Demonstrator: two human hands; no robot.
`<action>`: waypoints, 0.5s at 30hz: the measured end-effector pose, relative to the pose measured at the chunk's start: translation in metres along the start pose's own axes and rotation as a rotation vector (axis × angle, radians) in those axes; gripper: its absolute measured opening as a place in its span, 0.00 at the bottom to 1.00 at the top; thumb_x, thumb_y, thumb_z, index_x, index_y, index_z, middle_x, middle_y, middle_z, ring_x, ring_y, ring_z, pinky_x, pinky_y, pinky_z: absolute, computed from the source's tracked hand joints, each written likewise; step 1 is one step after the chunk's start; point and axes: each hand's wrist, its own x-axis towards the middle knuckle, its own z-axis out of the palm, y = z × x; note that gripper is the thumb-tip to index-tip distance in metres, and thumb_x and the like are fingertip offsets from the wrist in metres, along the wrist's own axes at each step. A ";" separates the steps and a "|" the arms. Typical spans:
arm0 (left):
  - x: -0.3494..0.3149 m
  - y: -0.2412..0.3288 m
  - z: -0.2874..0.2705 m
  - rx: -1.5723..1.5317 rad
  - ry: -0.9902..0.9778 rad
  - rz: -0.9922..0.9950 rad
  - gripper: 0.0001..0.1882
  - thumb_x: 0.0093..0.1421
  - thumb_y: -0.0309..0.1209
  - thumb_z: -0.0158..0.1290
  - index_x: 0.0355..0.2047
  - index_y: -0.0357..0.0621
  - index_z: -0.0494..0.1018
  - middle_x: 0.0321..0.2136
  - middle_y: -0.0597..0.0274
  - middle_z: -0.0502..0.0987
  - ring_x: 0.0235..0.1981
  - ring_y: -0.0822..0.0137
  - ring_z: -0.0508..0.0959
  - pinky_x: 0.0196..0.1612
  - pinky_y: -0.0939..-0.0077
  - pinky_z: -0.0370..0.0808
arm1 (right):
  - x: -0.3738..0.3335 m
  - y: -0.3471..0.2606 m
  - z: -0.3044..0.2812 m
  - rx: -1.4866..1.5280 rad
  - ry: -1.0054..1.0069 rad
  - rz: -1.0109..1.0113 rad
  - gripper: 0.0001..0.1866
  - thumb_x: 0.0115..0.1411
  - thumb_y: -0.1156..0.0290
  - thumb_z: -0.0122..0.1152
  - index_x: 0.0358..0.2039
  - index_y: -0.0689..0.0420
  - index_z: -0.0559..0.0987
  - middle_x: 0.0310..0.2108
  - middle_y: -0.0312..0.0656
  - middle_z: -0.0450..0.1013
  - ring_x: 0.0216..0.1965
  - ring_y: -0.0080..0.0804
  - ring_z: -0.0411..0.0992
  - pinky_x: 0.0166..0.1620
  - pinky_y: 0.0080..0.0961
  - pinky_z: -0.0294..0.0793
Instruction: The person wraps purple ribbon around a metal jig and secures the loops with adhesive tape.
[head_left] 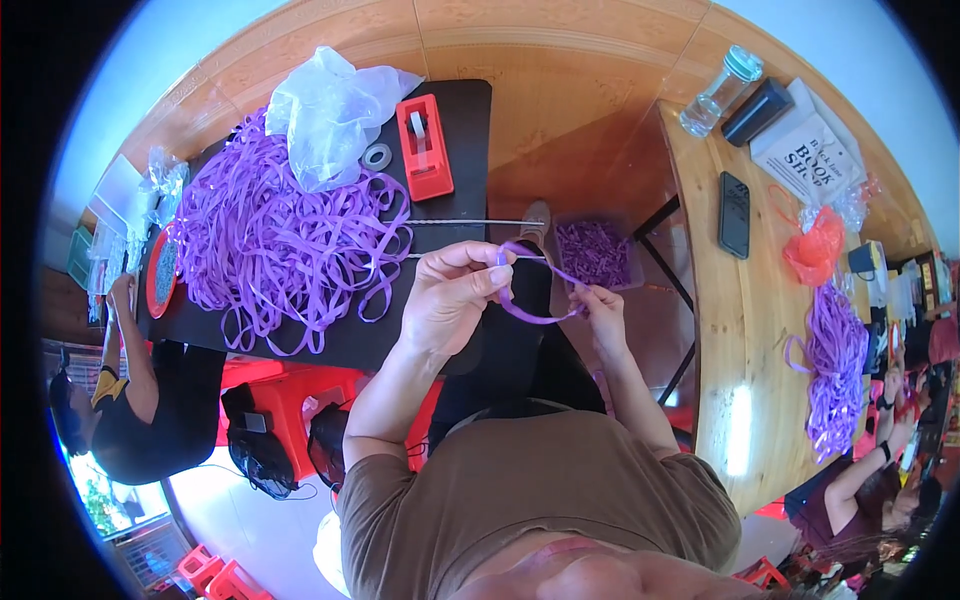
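Between my hands hangs a loop of purple ribbon [533,318], held above my lap. My left hand [455,295] pinches one side of the loop between thumb and fingertips. My right hand [601,318] grips the other side, lower and a little to the right. Left of my hands, a large tangled heap of purple ribbon [270,240] covers much of the black table [462,140]. Thin metal rods [480,222] stick out from that table's right edge, just beyond my left hand. A bin of purple pieces [597,254] stands beyond my right hand, lower down.
A red tape dispenser [425,150], a tape roll [377,157] and a clear plastic bag [330,110] lie by the heap. On the wooden table [720,320] at right are a phone [734,215], a bottle [720,92] and more ribbon [838,370]. People work at both sides.
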 end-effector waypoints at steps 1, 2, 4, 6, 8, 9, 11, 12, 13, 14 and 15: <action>0.000 0.002 0.000 -0.008 -0.041 0.021 0.08 0.53 0.19 0.56 0.35 0.35 0.77 0.32 0.54 0.78 0.27 0.68 0.76 0.32 0.77 0.73 | 0.001 0.000 -0.002 0.063 0.035 0.152 0.09 0.57 0.73 0.59 0.21 0.61 0.78 0.19 0.35 0.73 0.19 0.19 0.67 0.24 0.15 0.65; 0.000 0.004 0.001 -0.018 -0.084 0.041 0.08 0.54 0.20 0.57 0.35 0.35 0.77 0.32 0.56 0.79 0.27 0.70 0.77 0.31 0.79 0.74 | 0.002 0.002 -0.006 0.063 0.036 0.152 0.09 0.57 0.73 0.59 0.21 0.61 0.78 0.19 0.35 0.73 0.19 0.19 0.67 0.24 0.15 0.65; 0.002 0.007 0.002 -0.021 -0.075 0.019 0.08 0.54 0.20 0.57 0.35 0.35 0.77 0.32 0.56 0.79 0.27 0.70 0.77 0.31 0.79 0.74 | 0.006 0.014 -0.014 0.208 -0.064 0.273 0.11 0.58 0.65 0.60 0.25 0.59 0.79 0.20 0.36 0.74 0.21 0.22 0.72 0.28 0.16 0.71; 0.002 0.007 0.001 -0.022 -0.063 -0.003 0.08 0.54 0.20 0.57 0.35 0.35 0.77 0.32 0.56 0.79 0.26 0.71 0.77 0.31 0.80 0.73 | 0.010 0.022 -0.014 0.178 -0.074 0.235 0.11 0.58 0.65 0.60 0.25 0.59 0.79 0.20 0.36 0.74 0.22 0.22 0.72 0.28 0.16 0.71; 0.002 0.006 -0.001 -0.009 -0.013 -0.036 0.08 0.52 0.19 0.57 0.35 0.35 0.77 0.32 0.53 0.78 0.27 0.65 0.76 0.29 0.76 0.72 | 0.015 0.031 -0.015 0.149 -0.085 0.194 0.11 0.58 0.65 0.61 0.25 0.59 0.79 0.20 0.36 0.74 0.22 0.22 0.73 0.28 0.16 0.72; 0.003 0.005 -0.002 -0.007 -0.014 -0.035 0.08 0.52 0.19 0.57 0.35 0.35 0.77 0.32 0.53 0.78 0.27 0.65 0.76 0.29 0.76 0.72 | 0.017 0.035 -0.018 0.118 -0.069 0.184 0.09 0.58 0.67 0.60 0.27 0.60 0.79 0.20 0.36 0.74 0.22 0.22 0.73 0.28 0.17 0.72; 0.005 0.003 -0.004 0.046 -0.016 -0.039 0.08 0.53 0.20 0.57 0.35 0.36 0.77 0.31 0.54 0.78 0.25 0.66 0.76 0.28 0.76 0.72 | 0.017 0.036 -0.020 0.087 -0.057 0.175 0.08 0.58 0.69 0.60 0.28 0.61 0.79 0.21 0.37 0.74 0.23 0.22 0.73 0.29 0.17 0.73; 0.005 0.002 -0.005 0.067 0.001 -0.036 0.08 0.53 0.20 0.57 0.35 0.36 0.77 0.30 0.56 0.79 0.24 0.68 0.76 0.28 0.79 0.73 | 0.015 0.033 -0.020 -0.013 -0.062 0.109 0.06 0.56 0.73 0.60 0.30 0.62 0.79 0.22 0.37 0.74 0.24 0.22 0.73 0.29 0.18 0.73; 0.006 0.002 -0.006 0.068 0.003 -0.034 0.08 0.53 0.20 0.57 0.35 0.36 0.77 0.30 0.56 0.79 0.24 0.68 0.76 0.28 0.79 0.73 | 0.013 0.029 -0.020 -0.112 -0.067 0.041 0.05 0.55 0.76 0.61 0.32 0.63 0.79 0.24 0.37 0.74 0.25 0.22 0.73 0.30 0.18 0.73; 0.008 0.002 -0.005 0.136 -0.006 -0.054 0.08 0.52 0.19 0.57 0.34 0.36 0.77 0.30 0.56 0.79 0.24 0.69 0.76 0.27 0.80 0.72 | 0.011 0.023 -0.019 -0.113 -0.069 0.041 0.05 0.55 0.76 0.61 0.32 0.63 0.79 0.24 0.37 0.74 0.25 0.22 0.73 0.30 0.18 0.73; 0.010 0.001 -0.005 0.205 -0.014 -0.074 0.08 0.52 0.19 0.57 0.34 0.36 0.77 0.30 0.57 0.79 0.24 0.70 0.76 0.27 0.82 0.72 | 0.009 0.016 -0.019 -0.345 -0.082 -0.066 0.08 0.51 0.76 0.64 0.33 0.64 0.79 0.26 0.38 0.74 0.28 0.23 0.72 0.33 0.19 0.71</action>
